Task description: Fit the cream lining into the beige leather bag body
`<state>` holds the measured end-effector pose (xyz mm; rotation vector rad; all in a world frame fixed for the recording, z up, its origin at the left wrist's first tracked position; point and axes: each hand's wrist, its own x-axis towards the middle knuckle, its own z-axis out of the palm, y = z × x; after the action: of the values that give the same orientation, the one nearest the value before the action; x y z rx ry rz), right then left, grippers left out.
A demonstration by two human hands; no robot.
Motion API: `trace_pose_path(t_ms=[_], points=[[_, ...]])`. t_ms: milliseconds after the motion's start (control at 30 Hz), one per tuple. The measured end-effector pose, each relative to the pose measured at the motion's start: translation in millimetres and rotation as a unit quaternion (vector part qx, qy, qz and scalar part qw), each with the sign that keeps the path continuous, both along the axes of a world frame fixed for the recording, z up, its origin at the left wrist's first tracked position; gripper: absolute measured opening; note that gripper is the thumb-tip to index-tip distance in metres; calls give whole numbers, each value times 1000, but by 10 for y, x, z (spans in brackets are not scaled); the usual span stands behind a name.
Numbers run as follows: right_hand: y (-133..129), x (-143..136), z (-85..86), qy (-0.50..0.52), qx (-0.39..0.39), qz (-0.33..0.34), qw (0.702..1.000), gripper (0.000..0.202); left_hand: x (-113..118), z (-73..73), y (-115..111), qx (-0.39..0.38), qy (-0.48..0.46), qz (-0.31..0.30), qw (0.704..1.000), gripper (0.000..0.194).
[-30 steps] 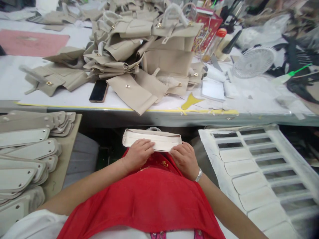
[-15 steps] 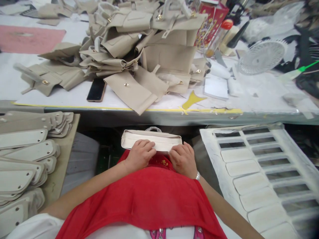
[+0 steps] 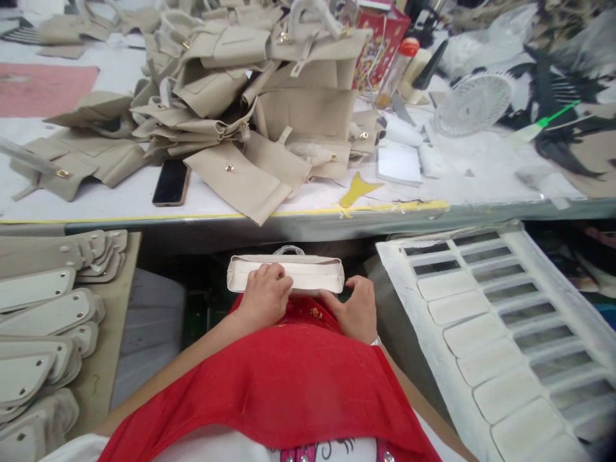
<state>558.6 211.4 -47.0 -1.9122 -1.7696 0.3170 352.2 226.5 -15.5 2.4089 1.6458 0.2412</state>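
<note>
Since half a second ago, the left hand (image 3: 266, 295) has gone up a tiny bit on the small handbag (image 3: 310, 274), and the right hand (image 3: 359, 311) has uncurled. On the left, flat pale pieces with holes (image 3: 45, 314) lie in a pile. Next, the left hand's fingers are bent over the bag; I can't tell if they pinch it. The bag sits by the red apron (image 3: 289, 378), near the table (image 3: 269, 228). Its long white side faces up, with a line across it and a beige edge; a loop handle (image 3: 289, 249) sticks out at the far side. Last, the right thumb and pointing finger are spread wide, thumb tip near the bag's close edge.
</note>
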Motion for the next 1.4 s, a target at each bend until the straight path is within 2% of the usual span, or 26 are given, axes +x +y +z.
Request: trace_pose_path(t_ms=[67,133,300,367,500,700,833,900,1100,1300,1400], points=[[-16,31,-6,19,-103,-16,994,42,-21,-9,4,1,-12,-4,1000,15],[-22,46,5,42,-181,-5,983,42,-43,-22,2,2,-23,-7,1000,15],[-17,19,10,120,-253,10,960,45,-64,-51,1,0,-35,-8,999,13],[-21,-20,-7,206,-308,-10,929,47,-59,-56,5,0,-33,-7,999,13],[-24,-125,8,374,-390,-45,840,45,-47,-47,13,-3,-26,-2,1000,13],[26,-284,163,515,-426,-150,729,32,-44,-31,56,-10,-18,0,1000,13],[53,-419,251,562,-412,-210,686,27,-46,-24,101,-27,-6,-4,1000,14],[61,-487,274,576,-394,-225,680,27,-50,-15,120,-40,-1,-4,999,14],[106,-620,248,569,-372,-250,689,24,-83,42,205,-86,2,-14,996,12],[136,-673,129,511,-383,-244,730,27,-125,87,323,-133,-3,-32,991,14],[150,-690,115,486,-399,-211,749,30,-142,80,364,-142,1,-32,989,15]])
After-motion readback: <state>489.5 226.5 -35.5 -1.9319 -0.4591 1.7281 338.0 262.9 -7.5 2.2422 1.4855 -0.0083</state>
